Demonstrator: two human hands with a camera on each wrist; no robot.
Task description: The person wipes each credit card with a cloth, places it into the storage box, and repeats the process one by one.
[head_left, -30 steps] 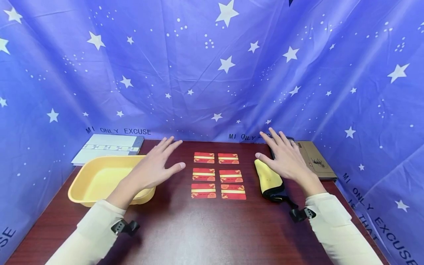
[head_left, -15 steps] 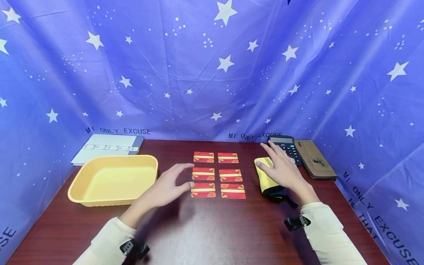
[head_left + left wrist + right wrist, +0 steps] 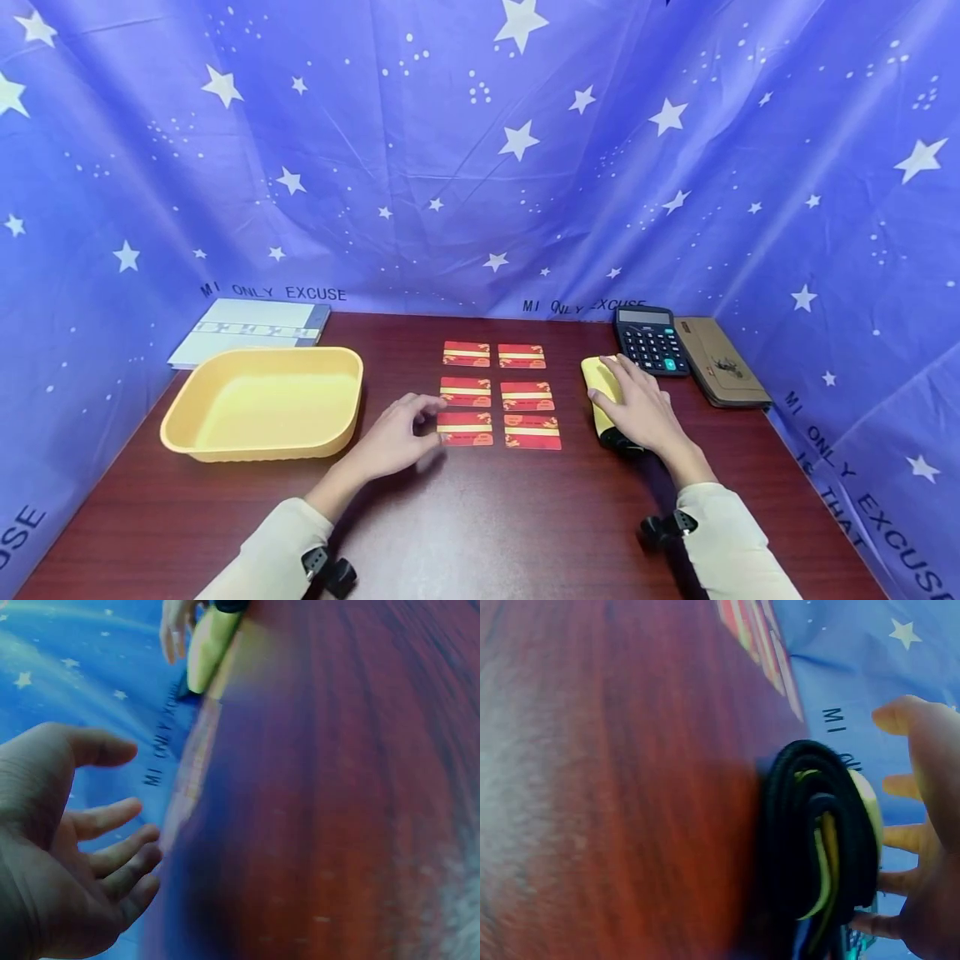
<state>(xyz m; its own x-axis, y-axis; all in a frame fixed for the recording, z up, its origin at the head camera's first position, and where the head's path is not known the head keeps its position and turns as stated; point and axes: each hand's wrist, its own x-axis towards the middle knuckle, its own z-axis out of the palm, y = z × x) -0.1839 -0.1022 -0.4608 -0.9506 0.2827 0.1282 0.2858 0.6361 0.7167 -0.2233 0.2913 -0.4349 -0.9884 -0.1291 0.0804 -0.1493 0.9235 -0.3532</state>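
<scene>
Red cards with a yellow stripe lie flat on the table in two columns of three. My left hand (image 3: 396, 437) is beside the near left card (image 3: 467, 431), thumb and fingertips right at its left edge. In the left wrist view the thumb stands apart from the loosely bent fingers (image 3: 124, 859), with nothing between them. My right hand (image 3: 643, 410) is over a folded yellow and black cloth (image 3: 599, 375), its fingers spread across the top. The right wrist view shows the rolled black end of the cloth (image 3: 780, 825) just below the fingers.
A yellow plastic basin (image 3: 262, 451) stands on the left, with a white box (image 3: 247, 315) behind it. At the back right are a black calculator (image 3: 651, 342) and a brown wallet (image 3: 722, 363). A blue star-patterned curtain (image 3: 450, 150) encloses the dark red table (image 3: 480, 533).
My left hand has moved right and nearer, from beside the basin to the near left card. My right hand has drawn back and lowered onto the cloth, uncovering the calculator.
</scene>
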